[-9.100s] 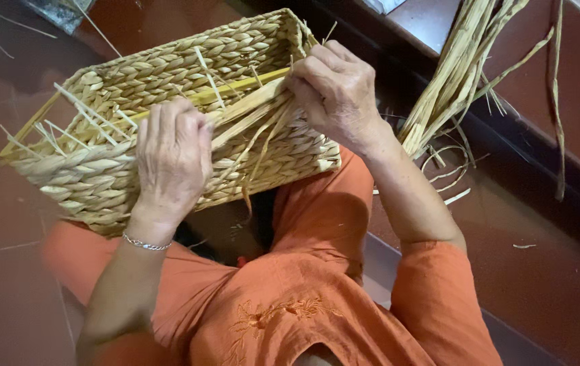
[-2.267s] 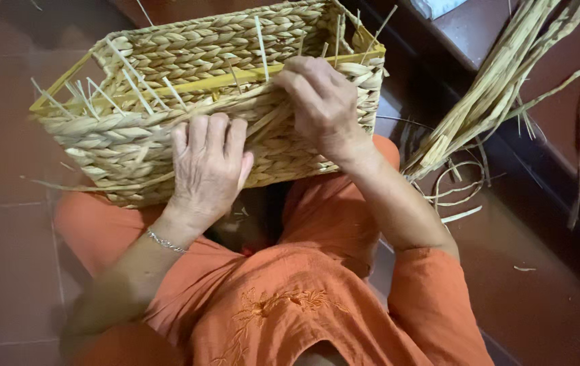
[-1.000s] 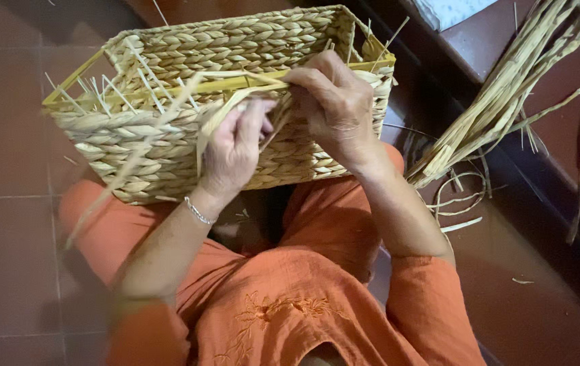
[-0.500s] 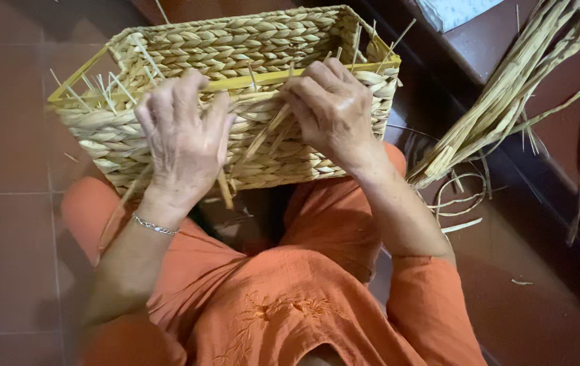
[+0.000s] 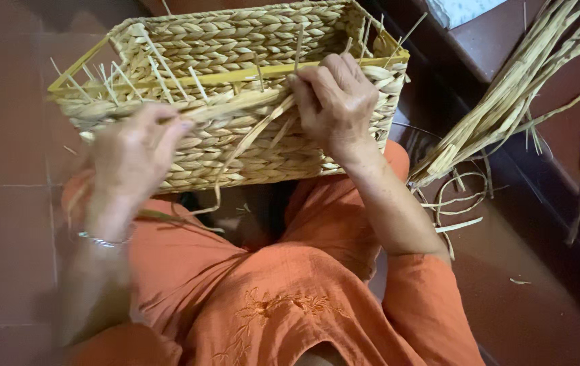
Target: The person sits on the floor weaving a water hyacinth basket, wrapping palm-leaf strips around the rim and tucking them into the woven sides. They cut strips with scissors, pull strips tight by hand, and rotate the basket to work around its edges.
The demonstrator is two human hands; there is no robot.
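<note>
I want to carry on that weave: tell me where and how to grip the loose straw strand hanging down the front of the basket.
Grip the loose straw strand on its free stretch below the rim, probably from the near side, pinching its flat faces. Its upper end is pinned under the right hand at the basket rim, so only the lower part seems free. The left hand is blurred.

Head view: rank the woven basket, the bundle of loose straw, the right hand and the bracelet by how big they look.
1. woven basket, clearly largest.
2. bundle of loose straw, long but thin, partly cut off by the frame edge.
3. right hand.
4. bracelet, smallest, blurred.
</note>
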